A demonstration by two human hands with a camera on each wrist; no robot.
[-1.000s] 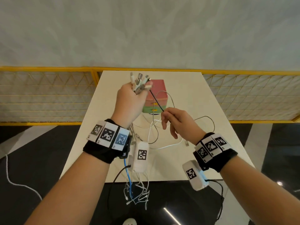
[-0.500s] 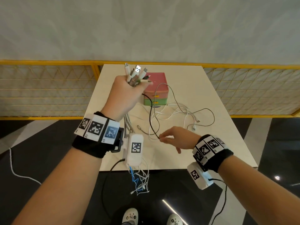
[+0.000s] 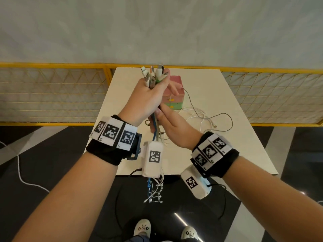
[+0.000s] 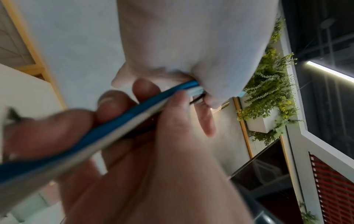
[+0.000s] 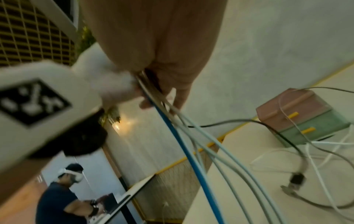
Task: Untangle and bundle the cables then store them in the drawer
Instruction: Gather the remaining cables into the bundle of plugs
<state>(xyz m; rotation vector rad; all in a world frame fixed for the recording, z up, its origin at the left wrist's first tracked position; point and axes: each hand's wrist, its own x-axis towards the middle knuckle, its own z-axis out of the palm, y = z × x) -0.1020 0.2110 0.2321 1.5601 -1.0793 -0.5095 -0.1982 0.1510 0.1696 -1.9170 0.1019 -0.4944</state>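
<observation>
My left hand [image 3: 148,96] is raised over the table and grips a bundle of cables [image 3: 153,76], whose plugs stick up out of the fist. Directly beneath it, my right hand [image 3: 167,124] curls its thumb and fingers round the same bundle. In the left wrist view the blue cable [image 4: 124,119] and grey ones run between the right hand's fingers [image 4: 114,103]. The bundle's lower ends [image 3: 155,193] hang below the table edge. The pink and green drawer box [image 3: 175,102] stands behind my hands, both drawers closed. Loose cables [image 3: 208,117] lie beside it.
The white table [image 3: 227,102] backs onto a yellow mesh railing [image 3: 52,95] and a grey wall. A black plug [image 5: 296,179] lies among the loose cables [image 5: 316,157] near the drawer box [image 5: 298,112]. Another person [image 5: 63,197] is far off below.
My right hand left the black cable near the table and rose to grip the bundle under my left fist. My left hand moved slightly right, toward the centre, with the plugs.
</observation>
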